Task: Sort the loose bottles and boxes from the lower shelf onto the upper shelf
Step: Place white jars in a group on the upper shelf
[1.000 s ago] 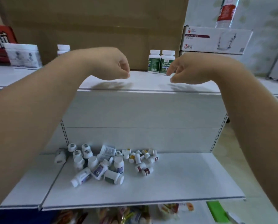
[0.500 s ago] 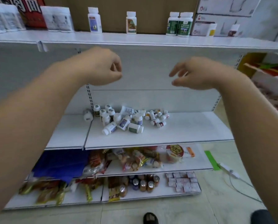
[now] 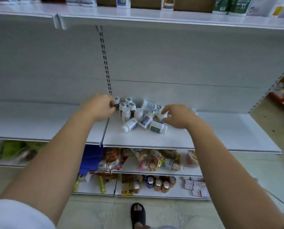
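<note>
Whereas both hovered high, left fingers [image 3: 110,104] curled at bottle [image 3: 116,102], grip unclear, right fingers [image 3: 164,111] spread, empty.

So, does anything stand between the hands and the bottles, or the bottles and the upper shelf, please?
Nothing visible: left hand and right hand are at the bottles, and the way to the upper shelf is open.

Two hands [image 3: 97,107], roughly eleven bottles [image 3: 145,121]

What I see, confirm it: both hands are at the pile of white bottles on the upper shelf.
Wrong shelf. The head view shows the pile of white bottles on the lower shelf, with the left hand and right hand both at it; the upper shelf sits above them.
</note>
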Tool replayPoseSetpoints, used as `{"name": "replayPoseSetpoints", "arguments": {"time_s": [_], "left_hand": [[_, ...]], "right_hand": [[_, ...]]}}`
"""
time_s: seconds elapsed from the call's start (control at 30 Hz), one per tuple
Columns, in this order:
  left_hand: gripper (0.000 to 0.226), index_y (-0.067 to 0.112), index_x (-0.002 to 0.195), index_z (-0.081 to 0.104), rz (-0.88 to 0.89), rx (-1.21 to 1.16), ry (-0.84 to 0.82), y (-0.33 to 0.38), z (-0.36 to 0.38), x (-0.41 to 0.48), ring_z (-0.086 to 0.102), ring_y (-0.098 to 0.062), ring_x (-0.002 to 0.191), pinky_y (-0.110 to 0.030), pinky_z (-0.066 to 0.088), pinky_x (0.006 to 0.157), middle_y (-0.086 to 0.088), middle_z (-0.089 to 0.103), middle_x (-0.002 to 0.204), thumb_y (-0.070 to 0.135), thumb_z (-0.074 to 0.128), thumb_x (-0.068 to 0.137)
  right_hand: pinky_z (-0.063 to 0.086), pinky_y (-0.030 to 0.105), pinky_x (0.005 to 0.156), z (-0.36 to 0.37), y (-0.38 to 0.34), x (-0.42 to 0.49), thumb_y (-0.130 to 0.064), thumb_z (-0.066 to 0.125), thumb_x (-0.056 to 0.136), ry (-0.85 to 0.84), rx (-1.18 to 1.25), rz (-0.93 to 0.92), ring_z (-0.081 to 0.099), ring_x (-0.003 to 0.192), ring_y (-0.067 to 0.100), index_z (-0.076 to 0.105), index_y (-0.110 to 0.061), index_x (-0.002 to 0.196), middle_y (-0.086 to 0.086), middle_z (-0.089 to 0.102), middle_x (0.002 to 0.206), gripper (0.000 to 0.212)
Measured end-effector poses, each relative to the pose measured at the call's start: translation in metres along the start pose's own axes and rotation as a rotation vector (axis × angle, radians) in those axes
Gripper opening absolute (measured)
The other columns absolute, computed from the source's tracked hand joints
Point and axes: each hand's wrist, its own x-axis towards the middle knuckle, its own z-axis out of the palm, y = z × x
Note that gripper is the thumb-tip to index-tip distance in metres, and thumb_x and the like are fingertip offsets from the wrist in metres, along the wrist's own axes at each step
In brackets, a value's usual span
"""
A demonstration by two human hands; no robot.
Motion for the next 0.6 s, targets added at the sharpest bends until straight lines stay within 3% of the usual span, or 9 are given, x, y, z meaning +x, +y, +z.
{"name": "replayPoseSetpoints", "arguments": {"time_s": [0.2,0.3,0.37,0.43,0.53,0.6], "left_hand": [[0.017,0.013,0.102,0.066,-0.118,0.001,-0.076,-0.053,0.067,0.062,0.062,-0.031,0.091,-0.031,0.045,0.072,-0.006,0.062,0.095,0.024,0.056,0.094],[0.032,0.016,0.119,0.064,-0.235,-0.121,-0.062,-0.082,0.106,0.100,0.061,-0.033,0.105,-0.035,0.050,0.085,-0.012,0.065,0.119,0.031,0.058,0.092],[0.046,0.013,0.136,0.054,-0.311,-0.256,-0.042,-0.098,0.130,0.125,0.057,-0.033,0.119,-0.034,0.045,0.093,-0.014,0.058,0.135,0.029,0.060,0.093],[0.055,0.010,0.143,0.046,-0.403,-0.353,-0.051,-0.108,0.151,0.147,0.052,-0.034,0.126,-0.032,0.042,0.093,-0.018,0.052,0.142,0.030,0.061,0.094],[0.063,0.002,0.138,0.048,-0.549,-0.535,-0.004,-0.124,0.177,0.183,0.055,-0.035,0.123,-0.030,0.041,0.083,-0.017,0.054,0.138,0.045,0.059,0.093],[0.079,-0.001,0.134,0.053,-0.603,-0.627,-0.009,-0.136,0.195,0.206,0.060,-0.035,0.118,-0.032,0.047,0.085,-0.019,0.058,0.135,0.062,0.057,0.086]], "right_hand": [[0.041,0.030,0.098,0.050,-0.003,0.105,-0.028,0.059,0.093,-0.074,0.023,-0.045,0.054,0.123,0.025,0.055,-0.021,0.135,0.004,0.056,0.138,0.043],[0.045,0.030,0.094,0.073,-0.016,0.153,-0.026,0.061,0.090,-0.050,0.076,-0.087,0.058,0.116,0.024,0.057,-0.021,0.132,0.003,0.062,0.127,0.042],[0.043,0.029,0.090,0.090,-0.030,0.181,-0.034,0.061,0.090,-0.006,0.081,-0.139,0.059,0.114,0.024,0.058,-0.023,0.129,0.000,0.063,0.125,0.041],[0.040,0.032,0.095,0.111,-0.044,0.204,-0.047,0.064,0.086,0.034,0.034,-0.190,0.058,0.116,0.025,0.058,-0.025,0.128,0.000,0.064,0.124,0.048],[0.039,0.036,0.097,0.139,-0.060,0.229,-0.063,0.062,0.079,0.112,-0.077,-0.233,0.058,0.113,0.025,0.060,-0.021,0.121,0.002,0.066,0.117,0.059],[0.036,0.037,0.096,0.153,-0.066,0.240,-0.064,0.061,0.078,0.133,-0.137,-0.220,0.057,0.112,0.025,0.061,-0.019,0.116,0.004,0.066,0.113,0.059]]}}
